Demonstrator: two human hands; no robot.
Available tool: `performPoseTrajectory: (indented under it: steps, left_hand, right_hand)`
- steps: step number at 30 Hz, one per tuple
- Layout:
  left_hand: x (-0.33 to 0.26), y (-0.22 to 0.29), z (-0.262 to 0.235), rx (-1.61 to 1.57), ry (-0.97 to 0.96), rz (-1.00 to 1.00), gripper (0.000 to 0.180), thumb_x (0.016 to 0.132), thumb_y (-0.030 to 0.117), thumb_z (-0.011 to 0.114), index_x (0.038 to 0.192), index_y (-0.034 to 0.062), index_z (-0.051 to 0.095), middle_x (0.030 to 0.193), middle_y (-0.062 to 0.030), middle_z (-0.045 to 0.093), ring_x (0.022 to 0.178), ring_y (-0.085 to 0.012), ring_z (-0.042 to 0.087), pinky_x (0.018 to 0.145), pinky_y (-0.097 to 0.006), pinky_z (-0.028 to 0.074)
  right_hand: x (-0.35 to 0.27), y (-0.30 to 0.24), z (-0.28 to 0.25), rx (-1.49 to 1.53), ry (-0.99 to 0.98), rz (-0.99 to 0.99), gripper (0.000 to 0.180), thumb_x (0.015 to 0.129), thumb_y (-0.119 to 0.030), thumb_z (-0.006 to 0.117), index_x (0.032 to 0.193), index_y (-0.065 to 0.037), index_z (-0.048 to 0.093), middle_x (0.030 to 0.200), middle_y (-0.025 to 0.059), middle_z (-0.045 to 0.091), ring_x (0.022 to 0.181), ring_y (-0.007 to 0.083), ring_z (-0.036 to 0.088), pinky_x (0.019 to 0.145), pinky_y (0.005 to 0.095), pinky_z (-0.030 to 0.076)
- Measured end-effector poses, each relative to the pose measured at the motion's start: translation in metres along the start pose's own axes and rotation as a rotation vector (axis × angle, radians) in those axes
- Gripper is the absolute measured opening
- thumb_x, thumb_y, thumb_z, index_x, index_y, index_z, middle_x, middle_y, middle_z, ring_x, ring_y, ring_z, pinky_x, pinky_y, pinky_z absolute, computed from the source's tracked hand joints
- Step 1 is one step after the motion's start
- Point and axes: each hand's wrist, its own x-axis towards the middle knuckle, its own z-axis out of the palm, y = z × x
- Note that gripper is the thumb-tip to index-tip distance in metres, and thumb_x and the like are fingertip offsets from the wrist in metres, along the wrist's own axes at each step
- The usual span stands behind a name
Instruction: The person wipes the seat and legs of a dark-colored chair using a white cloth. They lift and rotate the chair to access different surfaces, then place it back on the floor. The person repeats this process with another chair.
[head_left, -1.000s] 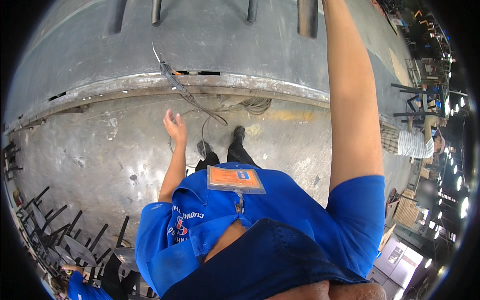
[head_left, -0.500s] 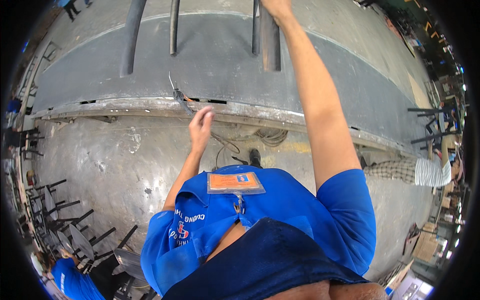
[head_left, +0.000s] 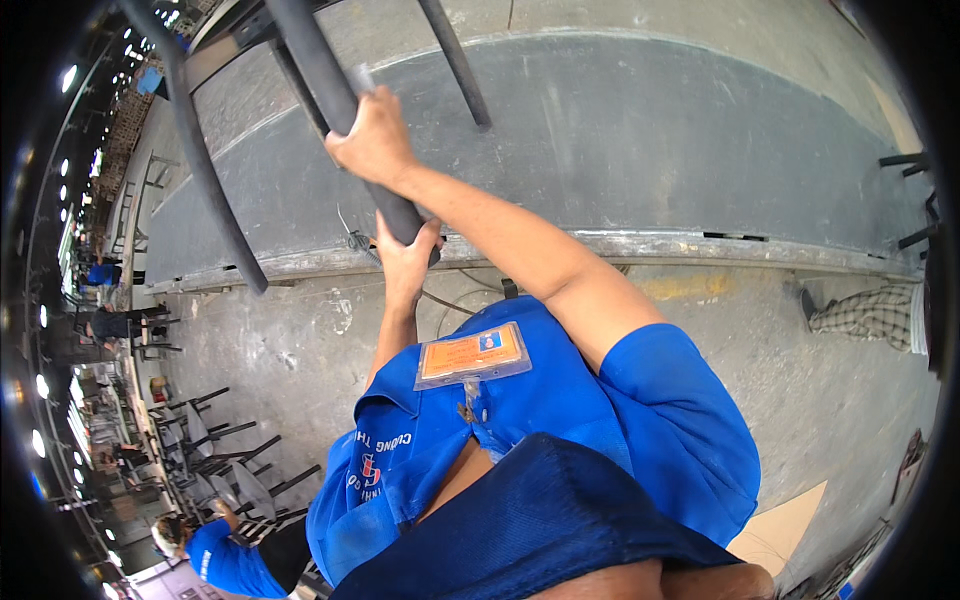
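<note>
A dark chair-like frame with several round legs reaches over the grey worktable (head_left: 640, 130) from the upper left, tilted. My right hand (head_left: 375, 140) is closed around the upper part of one thick dark leg (head_left: 318, 60). A small pale, blurred patch shows beside its fingers; I cannot make out what it is. Lower down, my left hand (head_left: 405, 258) grips the same leg near its end, thumb on the near side. Left of my left hand, at the table edge, lies an air blow gun (head_left: 358, 240) with a thin bent tube, partly hidden.
A curved leg (head_left: 215, 180) of the frame hangs past the table's near edge at left. Dark chairs (head_left: 225, 450) stand at lower left beside a person in blue (head_left: 235, 560). Another person's checked-trousered leg (head_left: 865, 318) shows at right. A hose runs under the table.
The frame has swung left and tilted, one leg coming nearer to me. My right hand has moved left and down along with it, and my left hand has taken hold of the leg's end.
</note>
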Motion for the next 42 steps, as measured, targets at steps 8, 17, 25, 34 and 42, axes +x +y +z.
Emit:
performPoseTrajectory:
  steps: [8, 17, 25, 34, 42]
  left_hand:
    - [-0.023, -0.017, 0.012, 0.137, 0.276, -0.114, 0.026, 0.076, 0.011, 0.070, 0.093, 0.0006, 0.052, 0.067, -0.0046, 0.056, 0.055, -0.0123, 0.054, 0.050, -0.025, 0.042]
    - [-0.015, -0.020, 0.001, 0.100, 0.233, -0.076, 0.030, 0.075, 0.007, 0.071, 0.097, -0.0011, 0.052, 0.068, -0.0035, 0.056, 0.052, -0.0103, 0.054, 0.046, -0.024, 0.042]
    - [-0.007, -0.011, -0.003, 0.041, 0.217, -0.071, 0.042, 0.073, 0.017, 0.075, 0.102, 0.0003, 0.050, 0.068, -0.0027, 0.055, 0.051, -0.0098, 0.053, 0.046, -0.024, 0.044]
    - [-0.011, -0.013, -0.009, 0.050, 0.201, -0.052, 0.052, 0.073, 0.024, 0.077, 0.109, -0.0015, 0.050, 0.071, -0.0019, 0.052, 0.050, -0.0094, 0.054, 0.045, -0.024, 0.046]
    - [-0.016, -0.022, -0.014, 0.115, 0.223, -0.061, 0.049, 0.071, 0.019, 0.075, 0.108, -0.0022, 0.051, 0.067, -0.0023, 0.053, 0.048, -0.0093, 0.054, 0.045, -0.025, 0.046]
  right_hand:
    - [-0.024, 0.013, 0.002, 0.225, -0.116, -0.036, 0.050, 0.066, -0.015, 0.070, 0.104, 0.012, 0.050, 0.098, 0.0216, 0.047, 0.098, 0.0359, 0.047, 0.086, 0.0422, 0.042]
    - [-0.017, 0.007, 0.007, 0.260, -0.116, -0.002, 0.042, 0.066, -0.012, 0.069, 0.098, 0.008, 0.050, 0.096, 0.0203, 0.048, 0.090, 0.0351, 0.051, 0.080, 0.0416, 0.043]
    - [-0.002, 0.005, 0.010, 0.259, -0.131, -0.065, 0.037, 0.064, -0.008, 0.066, 0.095, 0.007, 0.051, 0.091, 0.0201, 0.049, 0.084, 0.0359, 0.053, 0.077, 0.0418, 0.044]
    - [-0.005, 0.006, 0.014, 0.260, -0.158, -0.071, 0.035, 0.065, -0.008, 0.065, 0.094, 0.008, 0.053, 0.093, 0.0205, 0.049, 0.087, 0.0351, 0.053, 0.080, 0.0415, 0.044]
    - [-0.017, 0.008, 0.016, 0.214, -0.175, -0.106, 0.037, 0.066, -0.009, 0.065, 0.096, 0.009, 0.053, 0.093, 0.0216, 0.051, 0.090, 0.0372, 0.052, 0.083, 0.0420, 0.042]
